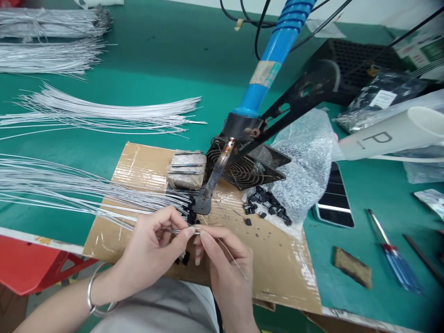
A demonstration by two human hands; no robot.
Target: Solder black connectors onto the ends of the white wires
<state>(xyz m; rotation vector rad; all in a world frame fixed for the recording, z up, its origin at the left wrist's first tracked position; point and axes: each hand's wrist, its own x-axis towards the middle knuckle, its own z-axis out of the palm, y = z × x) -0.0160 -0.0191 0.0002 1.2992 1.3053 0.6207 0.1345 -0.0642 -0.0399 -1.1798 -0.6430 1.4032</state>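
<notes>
My left hand (pixel 152 243) is pinched shut on a thin wire, thumb and forefinger together in front of my body. Close against it, my right hand (pixel 227 263) also pinches shut at the fingertips. From between its fingers a thin wire (pixel 233 257) runs toward the lower right. The fingers partly hide the spot where the hands meet. Just above them lies a bundle of pale wires (pixel 138 190), its right ends bearing black connectors (pixel 191 210). A blue-handled soldering iron (pixel 253 95) on a stand points down toward these ends.
Cardboard (pixel 277 277) covers the front of the green table. On it are a block with metal rods (pixel 185 178), a fan (pixel 239 171) and loose black connectors (pixel 267 203). Bubble wrap (pixel 305 157), a phone (pixel 335 203) and a screwdriver (pixel 398 263) lie right; wire bundles (pixel 111 108) lie left.
</notes>
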